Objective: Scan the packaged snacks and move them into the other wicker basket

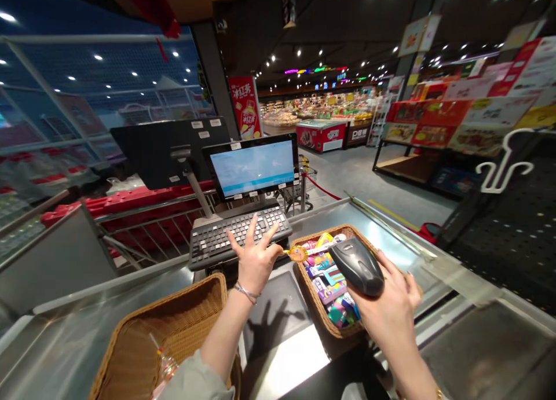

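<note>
1. your left hand [254,267] pinches a wrapped lollipop [298,253] just below frame centre, other fingers spread.
2. your right hand [388,304] grips a barcode scanner [358,267] over a wicker basket [314,300], lower right of centre.

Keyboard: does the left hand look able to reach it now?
Probably yes: the left hand is close to the keyboard and nothing visible blocks the way, though it holds a yellow-wrapped item.

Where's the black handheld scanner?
In the head view, the black handheld scanner is right of centre, in the right hand, above the brown wicker basket of colourful packets.
</note>
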Action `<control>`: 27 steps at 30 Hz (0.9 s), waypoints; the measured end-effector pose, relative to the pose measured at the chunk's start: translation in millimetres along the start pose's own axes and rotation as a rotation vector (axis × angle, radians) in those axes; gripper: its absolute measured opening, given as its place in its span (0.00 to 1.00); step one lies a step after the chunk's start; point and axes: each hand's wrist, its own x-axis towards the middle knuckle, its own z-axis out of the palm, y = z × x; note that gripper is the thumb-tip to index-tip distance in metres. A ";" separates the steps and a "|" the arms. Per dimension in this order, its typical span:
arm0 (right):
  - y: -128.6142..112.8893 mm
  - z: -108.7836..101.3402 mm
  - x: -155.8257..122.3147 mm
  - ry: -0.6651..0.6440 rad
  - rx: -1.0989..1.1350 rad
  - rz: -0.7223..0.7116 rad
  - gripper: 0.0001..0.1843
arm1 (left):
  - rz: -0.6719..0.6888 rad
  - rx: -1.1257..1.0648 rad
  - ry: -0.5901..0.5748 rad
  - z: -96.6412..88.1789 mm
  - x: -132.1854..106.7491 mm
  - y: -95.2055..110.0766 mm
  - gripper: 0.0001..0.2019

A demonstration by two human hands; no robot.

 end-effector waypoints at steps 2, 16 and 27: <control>9.0 -1.9 0.3 0.038 -0.011 0.033 0.19 | 0.035 -0.026 -0.016 8.4 4.0 5.5 0.08; 42.1 -20.4 3.3 0.052 -0.063 0.170 0.18 | 0.162 -0.229 -0.095 62.2 14.3 53.0 0.07; 52.7 -9.5 3.1 0.054 -0.077 0.140 0.25 | -0.022 -0.130 -0.269 86.4 -4.5 89.1 0.25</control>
